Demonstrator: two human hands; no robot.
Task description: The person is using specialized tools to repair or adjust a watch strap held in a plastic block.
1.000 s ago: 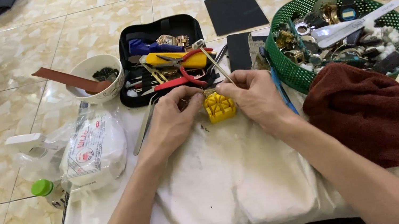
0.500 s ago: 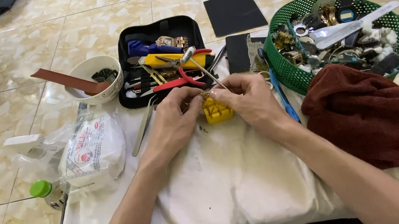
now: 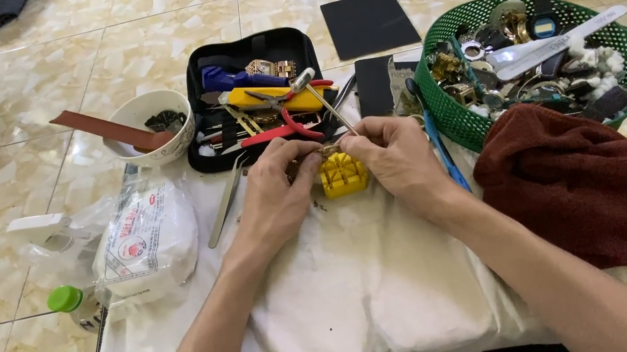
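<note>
Both hands working at the yellow holder block on the white cloth.

My left hand (image 3: 273,187) and right hand (image 3: 399,157) meet over the yellow holder block (image 3: 343,173), which sits on the white cloth (image 3: 351,297) just in front of the black tool case (image 3: 254,97). My right hand grips a thin metal tool (image 3: 324,99) slanted down toward the block; my left fingers pinch a small part at the block's top, too hidden to tell what. The work looks mid-way to me: the part is seated and being worked, nothing set aside yet. The green basket (image 3: 446,107) of watch parts and the dark red towel (image 3: 586,181) lie to my right, the white bowl (image 3: 149,131) to my left.
</note>
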